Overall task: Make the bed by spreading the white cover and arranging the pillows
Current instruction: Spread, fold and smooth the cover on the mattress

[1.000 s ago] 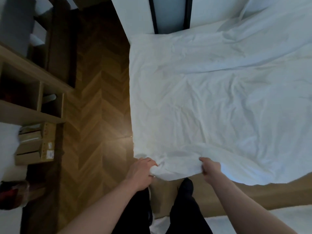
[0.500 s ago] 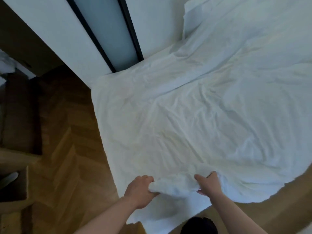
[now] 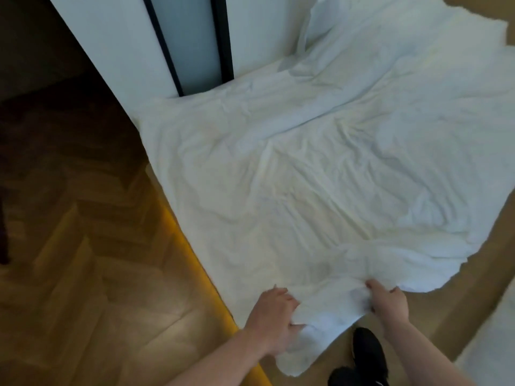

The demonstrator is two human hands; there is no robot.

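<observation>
Fingers of the left hand [image 3: 274, 316] are curled into the near edge of the white cover [image 3: 320, 176], bunching a fold of cloth in the grip. Fingers of the right hand [image 3: 388, 303] are likewise clamped on the same edge, just to the right of the left hand, with a short wrinkled span of cover stretched between the two. Both forearms enter from the bottom of the view.

White cover: spread wide and creased, lying over the bed. Its long axis runs from the gripped near edge diagonally up and to the right, toward the far corner at top right. Near corner hangs down below the left hand, loose and drooping. Right margin of the cover is ragged and uneven, lying over a tan surface that cannot be identified with certainty.

Left of the cover: a yellow bed edge [image 3: 195, 260] runs diagonally, with the herringbone wood floor [image 3: 83, 274] beyond it. Above the cover: white wall with a dark-framed panel [image 3: 192, 43]. Below the cover, near the right hand: a black shoe [image 3: 366, 349].
</observation>
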